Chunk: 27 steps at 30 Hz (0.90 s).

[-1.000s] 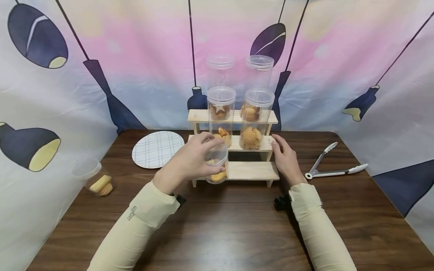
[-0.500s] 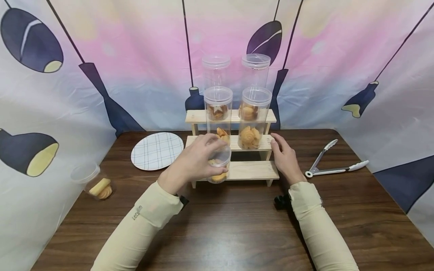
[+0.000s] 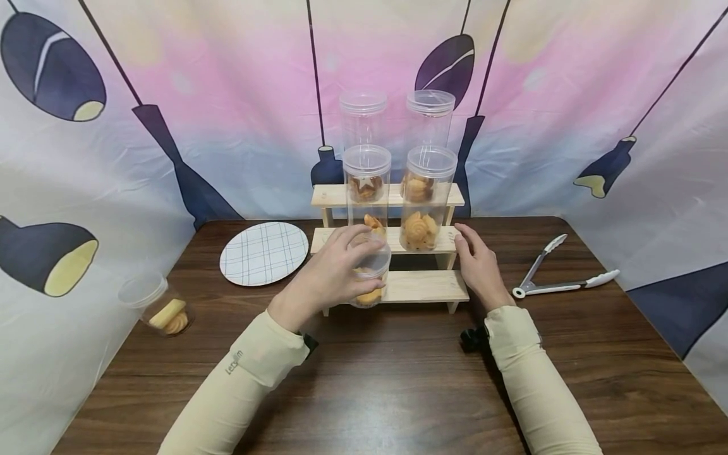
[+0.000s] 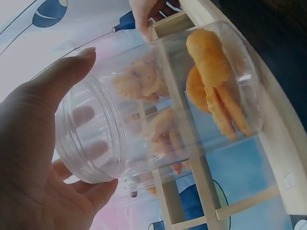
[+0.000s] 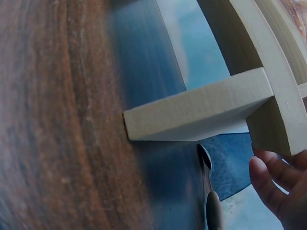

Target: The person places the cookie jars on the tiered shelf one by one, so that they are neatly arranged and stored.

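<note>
My left hand [image 3: 327,268] grips a clear lidded jar [image 4: 122,124] by its top, thumb on one side and fingers on the other. Golden pastries [image 4: 208,62] lie at the bottom of this jar, which stands upright at the left end of the lowest step of a three-step wooden rack [image 3: 423,287]. At the other side, my right hand [image 3: 479,265] holds the right end of the middle step; in the right wrist view its fingertips [image 5: 259,167] are right at the board's end.
Two jars with pastries [image 3: 421,230] stand on the middle step, two more [image 3: 364,117] on the top one. Another lidded jar [image 3: 170,316] stands at the table's left edge. A checked round plate [image 3: 264,253] lies left of the rack, opened tongs [image 3: 552,289] to its right.
My left hand has shifted the jar slightly to the right on the lowest step. The right hand stays at the rack's end, and the head view has turned a little.
</note>
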Tool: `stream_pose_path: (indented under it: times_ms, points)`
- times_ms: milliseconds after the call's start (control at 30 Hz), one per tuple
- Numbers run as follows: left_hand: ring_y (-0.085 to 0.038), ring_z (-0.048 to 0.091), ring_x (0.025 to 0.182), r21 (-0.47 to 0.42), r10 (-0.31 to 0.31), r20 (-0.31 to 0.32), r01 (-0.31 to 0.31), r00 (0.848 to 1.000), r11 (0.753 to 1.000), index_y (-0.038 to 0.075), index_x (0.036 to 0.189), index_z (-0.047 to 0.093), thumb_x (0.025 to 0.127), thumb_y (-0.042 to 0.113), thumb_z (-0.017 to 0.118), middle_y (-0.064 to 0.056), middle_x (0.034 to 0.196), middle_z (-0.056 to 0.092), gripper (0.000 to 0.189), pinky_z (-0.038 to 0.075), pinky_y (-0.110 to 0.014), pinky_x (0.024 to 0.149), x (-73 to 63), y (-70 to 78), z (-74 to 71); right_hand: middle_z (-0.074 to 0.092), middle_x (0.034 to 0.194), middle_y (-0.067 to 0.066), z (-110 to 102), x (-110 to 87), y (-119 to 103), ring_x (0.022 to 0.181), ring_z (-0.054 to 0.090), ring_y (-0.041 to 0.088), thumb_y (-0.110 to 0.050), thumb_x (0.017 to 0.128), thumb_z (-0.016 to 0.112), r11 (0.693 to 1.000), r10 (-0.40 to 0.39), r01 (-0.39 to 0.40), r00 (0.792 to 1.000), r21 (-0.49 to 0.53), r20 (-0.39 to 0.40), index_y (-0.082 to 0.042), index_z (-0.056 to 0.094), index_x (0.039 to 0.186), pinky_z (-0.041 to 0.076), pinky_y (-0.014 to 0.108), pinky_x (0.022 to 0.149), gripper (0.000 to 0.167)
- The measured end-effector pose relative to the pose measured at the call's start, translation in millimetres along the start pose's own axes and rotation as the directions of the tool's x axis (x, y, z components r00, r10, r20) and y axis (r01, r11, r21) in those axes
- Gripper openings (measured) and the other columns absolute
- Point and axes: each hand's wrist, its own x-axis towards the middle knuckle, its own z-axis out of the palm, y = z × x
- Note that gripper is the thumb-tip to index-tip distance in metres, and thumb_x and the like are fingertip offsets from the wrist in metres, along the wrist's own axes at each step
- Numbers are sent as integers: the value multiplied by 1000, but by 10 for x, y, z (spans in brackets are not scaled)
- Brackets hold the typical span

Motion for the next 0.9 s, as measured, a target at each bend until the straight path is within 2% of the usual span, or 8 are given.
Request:
stream_pose_path:
  times_ms: [133, 333, 700, 900]
  points:
    - [-35, 51, 122, -24, -32, -22, 31, 999, 999, 13, 117, 69, 77, 32, 87, -17, 126, 59, 48, 47, -47, 99, -18, -1, 31, 49, 150, 14, 2, -11, -6, 134, 47, 37, -57, 104, 34, 1000, 0, 0, 1000, 2, 0, -33, 42, 152, 38, 59, 107, 54]
    - [-33, 49, 123, 16, -97, -18, 97, 995, 995, 16, 122, 67, 83, 36, 82, -14, 131, 57, 46, 50, -46, 94, -69, 18, 44, 49, 149, 13, 4, -13, -5, 134, 48, 36, -57, 104, 35, 1000, -3, 3, 1000, 6, 0, -33, 42, 152, 38, 59, 107, 54]
    - [-35, 46, 124, -31, -119, -115, 116, 986, 993, 10, 122, 67, 81, 35, 84, -19, 129, 53, 51, 49, -47, 97, -114, 58, 209, 51, 147, 14, 6, -23, -7, 130, 51, 37, -58, 104, 35, 1000, -8, 8, 1000, 12, 8, -34, 42, 152, 39, 59, 104, 54]
    - [-35, 49, 123, 26, -79, -135, 84, 988, 996, 12, 123, 66, 80, 44, 83, -18, 128, 55, 55, 44, -47, 103, -110, 35, 197, 50, 148, 14, 2, -24, -1, 131, 50, 37, -57, 104, 34, 1000, -9, 8, 1000, 17, 8, -33, 41, 153, 39, 60, 105, 55]
